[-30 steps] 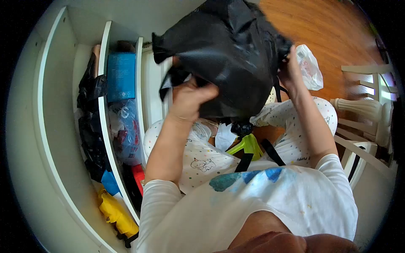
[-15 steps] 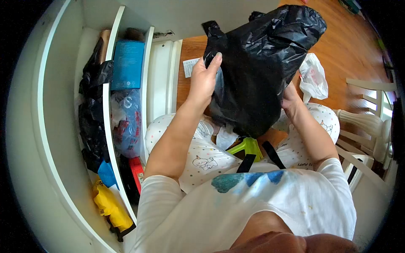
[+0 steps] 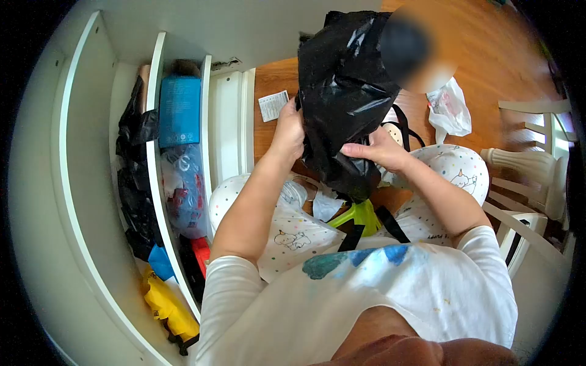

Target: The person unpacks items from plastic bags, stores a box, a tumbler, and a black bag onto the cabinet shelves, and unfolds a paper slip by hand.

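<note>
Wooden floor (image 3: 506, 67) below, black bag (image 3: 345, 91) held up over it.
I see right hand (image 3: 379, 149) pressing its front with thumb, left hand (image 3: 288, 133) gripping its edge, other fingers mostly hidden; probably its limpness asks two supports.

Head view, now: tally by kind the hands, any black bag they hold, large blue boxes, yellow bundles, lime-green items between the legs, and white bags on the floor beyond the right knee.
Hands, left hand and right hand: 2
Black bag, held: 1
Blue box: 1
Yellow bundle: 1
Lime-green item: 1
White bag: 1
Total: 7
</note>
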Demonstrator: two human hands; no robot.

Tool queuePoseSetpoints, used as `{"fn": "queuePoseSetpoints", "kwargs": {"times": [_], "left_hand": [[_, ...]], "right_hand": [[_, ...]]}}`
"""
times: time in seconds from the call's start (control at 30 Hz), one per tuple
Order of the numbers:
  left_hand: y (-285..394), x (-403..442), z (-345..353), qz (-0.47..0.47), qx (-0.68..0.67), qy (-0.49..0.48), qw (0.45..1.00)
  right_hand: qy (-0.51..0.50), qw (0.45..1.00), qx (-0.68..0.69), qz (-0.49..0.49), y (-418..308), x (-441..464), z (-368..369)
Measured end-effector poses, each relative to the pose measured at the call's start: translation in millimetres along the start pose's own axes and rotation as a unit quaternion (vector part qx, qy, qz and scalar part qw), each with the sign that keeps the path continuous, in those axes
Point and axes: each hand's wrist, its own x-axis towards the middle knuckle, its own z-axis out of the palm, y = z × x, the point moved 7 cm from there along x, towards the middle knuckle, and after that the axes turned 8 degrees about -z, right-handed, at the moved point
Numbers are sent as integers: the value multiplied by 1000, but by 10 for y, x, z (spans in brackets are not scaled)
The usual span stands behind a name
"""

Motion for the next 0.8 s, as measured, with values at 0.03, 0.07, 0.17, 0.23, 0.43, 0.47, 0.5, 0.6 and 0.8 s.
{"fn": "queuePoseSetpoints", "kwargs": {"times": [0.03,0.07,0.17,0.23,0.43,0.47,0.5,0.6,0.8], "left_hand": [[-23,-4,23,-4,32,-13,999],[5,-6,53,8,48,-18,999],[149,44,-3,41,104,1,994],[197,130,-132,103,142,48,983],[383,-91,65,244,334,66,908],[344,-93,101,252,353,56,899],[300,-95,154,260,371,46,890],[114,-108,307,186,330,-46,924],[-85,-145,389,50,243,-154,956]], "right_hand": [[20,998,62,24,65,-2,-12],[39,990,123,49,133,-4,-21],[78,963,238,102,138,37,-181],[134,948,273,89,5,78,-379],[200,917,344,12,-83,153,-750],[204,916,344,8,-76,152,-747],[207,915,345,4,-69,154,-740],[194,918,344,30,-4,146,-596],[144,937,311,62,65,134,-260]]}}
